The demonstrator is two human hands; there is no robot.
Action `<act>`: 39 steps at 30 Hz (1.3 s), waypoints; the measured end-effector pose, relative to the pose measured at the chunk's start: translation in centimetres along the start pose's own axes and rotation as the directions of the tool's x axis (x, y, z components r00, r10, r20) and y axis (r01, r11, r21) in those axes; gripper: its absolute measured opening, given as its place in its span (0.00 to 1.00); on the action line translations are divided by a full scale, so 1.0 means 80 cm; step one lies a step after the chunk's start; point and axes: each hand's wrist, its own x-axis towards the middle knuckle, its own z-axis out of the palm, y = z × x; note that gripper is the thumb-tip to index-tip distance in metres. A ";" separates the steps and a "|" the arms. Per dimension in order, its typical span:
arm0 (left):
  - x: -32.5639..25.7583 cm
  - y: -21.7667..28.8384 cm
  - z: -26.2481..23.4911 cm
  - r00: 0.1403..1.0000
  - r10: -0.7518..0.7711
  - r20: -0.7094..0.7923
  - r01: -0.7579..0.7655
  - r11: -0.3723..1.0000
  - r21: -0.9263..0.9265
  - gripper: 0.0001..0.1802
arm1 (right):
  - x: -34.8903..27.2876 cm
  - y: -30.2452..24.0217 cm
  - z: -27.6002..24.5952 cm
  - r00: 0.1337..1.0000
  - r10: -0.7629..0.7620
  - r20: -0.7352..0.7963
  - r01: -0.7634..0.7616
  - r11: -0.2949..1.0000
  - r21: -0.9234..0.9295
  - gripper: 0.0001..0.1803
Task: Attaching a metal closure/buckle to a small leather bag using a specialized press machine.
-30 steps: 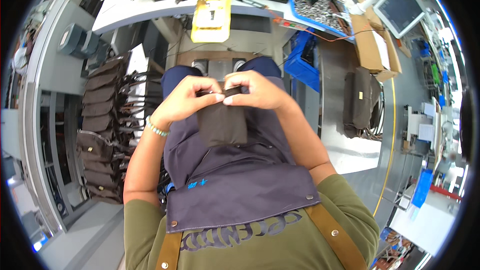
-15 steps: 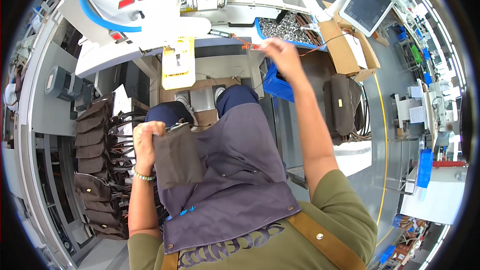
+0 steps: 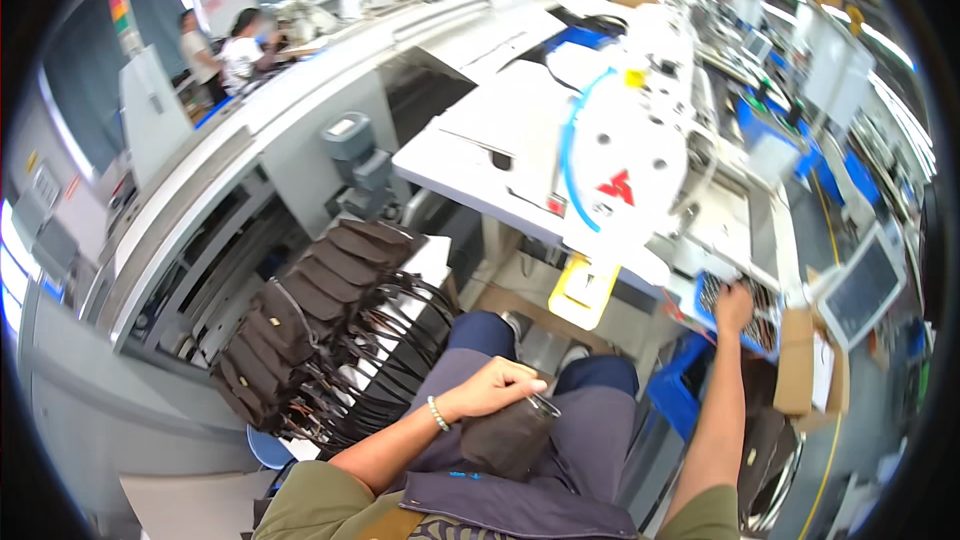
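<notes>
My left hand (image 3: 497, 387) is closed on the upper edge of a dark brown fabric pouch (image 3: 508, 440), held above my lap. A small shiny metal piece (image 3: 544, 404) shows at the pouch's edge beside my thumb. Out to the right, my right hand (image 3: 735, 309) is down at a blue tray (image 3: 702, 292) of small metal parts. Its fingertips are lost among the parts, so I cannot see whether they grip anything.
Dark brown bags (image 3: 310, 305) with black straps lie stacked on my left. Ahead stands a white sewing machine (image 3: 640, 155) with a yellow-edged plate (image 3: 584, 290) below its table edge. A blue bin (image 3: 680, 385), cardboard box (image 3: 797, 360) and screen (image 3: 862, 285) are at the right.
The view has swung left, bringing more of the bags and far workshop into sight. My right hand has gone from the tray's near left corner into the tray. My left hand still holds the pouch.
</notes>
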 end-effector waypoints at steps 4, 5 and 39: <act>-0.007 -0.006 -0.016 0.995 0.094 -0.024 -0.092 0.993 0.072 0.26 | -0.002 0.020 -0.025 0.995 0.055 -0.085 -0.053 0.998 0.025 0.13; -0.013 -0.008 -0.018 0.997 0.021 -0.067 -0.019 0.999 0.031 0.27 | -0.006 0.026 -0.031 0.992 0.043 -0.118 -0.039 0.999 0.029 0.13; -0.023 -0.002 -0.003 0.983 -0.148 0.110 0.175 0.938 -0.299 0.24 | 0.002 0.049 -0.033 0.987 -0.121 0.103 0.132 0.984 -0.116 0.08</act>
